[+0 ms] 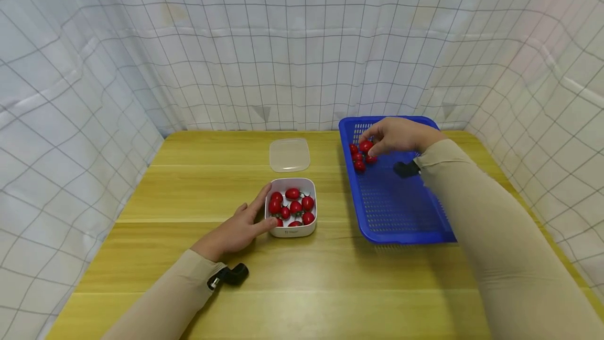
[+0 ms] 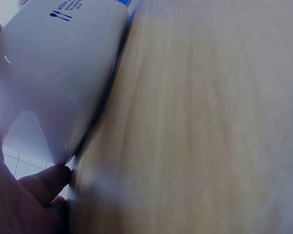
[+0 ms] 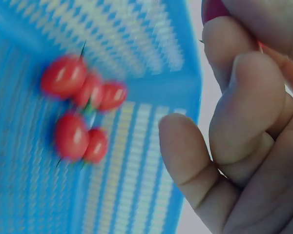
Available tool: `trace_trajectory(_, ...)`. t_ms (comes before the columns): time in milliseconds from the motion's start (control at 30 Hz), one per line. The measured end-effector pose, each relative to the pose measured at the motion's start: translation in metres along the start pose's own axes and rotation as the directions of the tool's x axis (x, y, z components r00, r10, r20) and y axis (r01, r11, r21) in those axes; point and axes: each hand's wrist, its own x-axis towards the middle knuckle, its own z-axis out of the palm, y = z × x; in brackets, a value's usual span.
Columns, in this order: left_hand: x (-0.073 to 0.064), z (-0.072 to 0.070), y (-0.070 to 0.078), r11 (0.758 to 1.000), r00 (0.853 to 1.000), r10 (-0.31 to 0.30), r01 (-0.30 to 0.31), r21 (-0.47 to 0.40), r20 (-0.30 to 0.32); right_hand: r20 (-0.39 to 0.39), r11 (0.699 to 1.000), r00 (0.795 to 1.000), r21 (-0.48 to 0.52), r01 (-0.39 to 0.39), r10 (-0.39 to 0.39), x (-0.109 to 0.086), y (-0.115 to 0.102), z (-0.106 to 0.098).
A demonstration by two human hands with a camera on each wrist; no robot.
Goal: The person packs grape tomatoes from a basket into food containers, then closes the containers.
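Note:
A white lunch box (image 1: 292,231) holding several red cherry tomatoes (image 1: 295,208) stands on the wooden table. My left hand (image 1: 240,227) rests against the box's left side, fingers fairly straight and thumb at its front left corner. In the left wrist view, fingers (image 2: 46,185) touch the lower edge of the box (image 2: 63,58). Above the blue basket (image 1: 360,219), my right hand (image 1: 396,134) pinches a cherry tomato (image 1: 365,146), which is mostly hidden by fingers in the right wrist view. Several more cherry tomatoes (image 3: 71,136) lie in the basket's far left corner.
A translucent lid (image 1: 290,155) lies flat on the table behind the box. The basket stands to the right, its raised rim between the tomatoes in it and the box. A white grid-patterned curtain (image 1: 292,67) encloses the back and sides of the table (image 1: 189,188).

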Motion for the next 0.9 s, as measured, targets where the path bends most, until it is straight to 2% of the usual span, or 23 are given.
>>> trace_trajectory(267,0.001,0.000,0.000,1.000,1.000,-0.006,0.006,-0.006,0.007,0.063,0.988,0.990,-0.088,0.129,-0.124,0.012,-0.064,0.017)
trace_trajectory(500,0.001,-0.001,-0.001,1.000,1.000,-0.020,0.020,-0.013,0.007,0.101,0.968,0.969,-0.085,0.235,-0.226,0.023,-0.110,0.042)
trace_trajectory(700,0.001,-0.001,0.000,1.000,1.000,-0.010,0.010,-0.001,0.013,0.133,0.956,0.954,-0.080,0.282,-0.270,0.029,-0.131,0.056)
trace_trajectory(900,0.000,-0.001,-0.001,1.000,1.000,-0.009,0.009,-0.006,0.013,0.145,0.948,0.944,-0.077,0.310,-0.297,0.031,-0.138,0.061)
